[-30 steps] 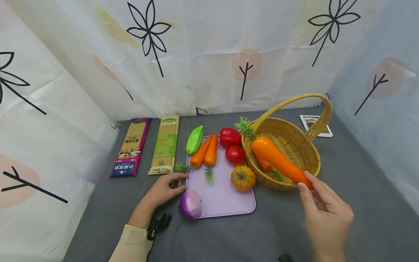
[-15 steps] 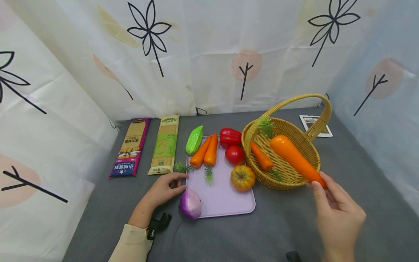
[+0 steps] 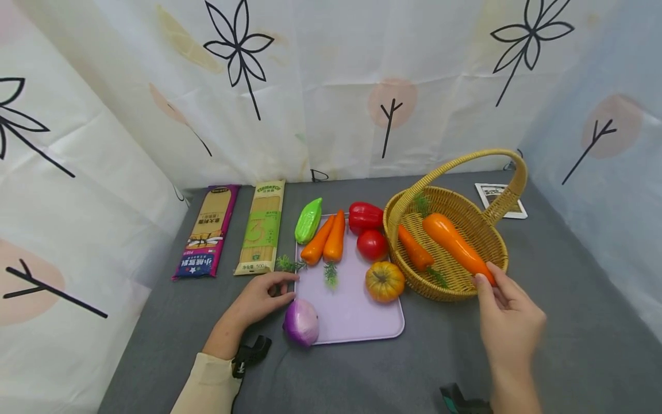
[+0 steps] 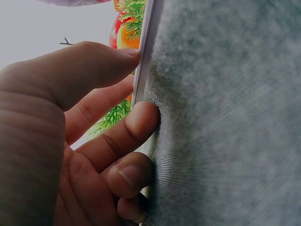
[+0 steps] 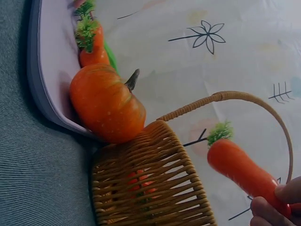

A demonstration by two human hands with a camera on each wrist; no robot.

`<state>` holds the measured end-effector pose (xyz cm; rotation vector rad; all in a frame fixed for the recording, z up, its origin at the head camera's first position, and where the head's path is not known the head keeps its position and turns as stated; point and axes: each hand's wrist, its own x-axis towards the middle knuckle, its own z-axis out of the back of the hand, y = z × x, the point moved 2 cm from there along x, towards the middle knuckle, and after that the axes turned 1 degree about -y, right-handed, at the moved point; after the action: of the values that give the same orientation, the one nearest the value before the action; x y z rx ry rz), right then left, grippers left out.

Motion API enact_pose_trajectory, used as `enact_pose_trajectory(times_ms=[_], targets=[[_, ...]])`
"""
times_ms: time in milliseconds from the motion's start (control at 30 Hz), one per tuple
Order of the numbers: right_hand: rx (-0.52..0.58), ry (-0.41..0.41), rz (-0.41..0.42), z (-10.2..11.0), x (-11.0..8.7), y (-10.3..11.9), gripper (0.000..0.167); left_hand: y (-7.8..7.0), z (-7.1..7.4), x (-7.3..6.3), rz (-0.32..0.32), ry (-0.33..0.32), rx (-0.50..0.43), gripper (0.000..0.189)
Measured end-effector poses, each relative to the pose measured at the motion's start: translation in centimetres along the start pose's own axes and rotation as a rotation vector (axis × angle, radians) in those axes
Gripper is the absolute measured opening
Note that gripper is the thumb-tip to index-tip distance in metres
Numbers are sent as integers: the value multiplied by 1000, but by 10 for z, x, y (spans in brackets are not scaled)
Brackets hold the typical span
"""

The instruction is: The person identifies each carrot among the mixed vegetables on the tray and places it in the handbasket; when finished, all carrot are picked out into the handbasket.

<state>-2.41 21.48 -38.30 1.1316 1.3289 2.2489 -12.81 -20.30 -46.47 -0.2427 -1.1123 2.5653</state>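
Observation:
My right hand (image 3: 509,322) pinches a large orange carrot (image 3: 455,241) by its narrow tip. Its leafy end hangs over the yellow wicker basket (image 3: 499,244); in the right wrist view the carrot (image 5: 242,169) is above the basket's rim. A smaller carrot (image 3: 415,248) lies inside the basket. At the left edge of the lilac tray (image 3: 346,316), the thumb and fingertips of my left hand (image 3: 258,302) touch the rim, as the left wrist view also shows. Just below that hand sits a purple onion (image 3: 301,323), overlapping the tray's corner.
On the tray's right side are a pumpkin (image 3: 385,282), a tomato (image 3: 372,245) and a red pepper (image 3: 365,217). Two carrots (image 3: 334,237) and a green ribbed vegetable (image 3: 308,221) lie at its upper left. Two noodle packs (image 3: 261,230) lie further left; a white-framed card (image 3: 509,198) is behind the basket.
The right hand first carried the carrot rightward, bringing its leaves from the basket's left rim to over its inside, then shifted slightly back left. My left hand stays at the tray edge.

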Motion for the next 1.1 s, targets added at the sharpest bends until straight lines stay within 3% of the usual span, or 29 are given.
enact_pose_trajectory(times_ms=[333,733,933,1100], targets=[[-133,103,-2,-25,16,-6,34,5,-2,0,-64,-15,-3,33],[-344,296,-54,-56,44,-9,32,3,-3,-2,-39,-25,-7,34],[-422,414,-14,-65,51,-17,30,3,-3,-2,-26,-22,-1,35],[-516,578,-3,-68,54,-19,32,3,-3,-1,-41,-26,5,35]])
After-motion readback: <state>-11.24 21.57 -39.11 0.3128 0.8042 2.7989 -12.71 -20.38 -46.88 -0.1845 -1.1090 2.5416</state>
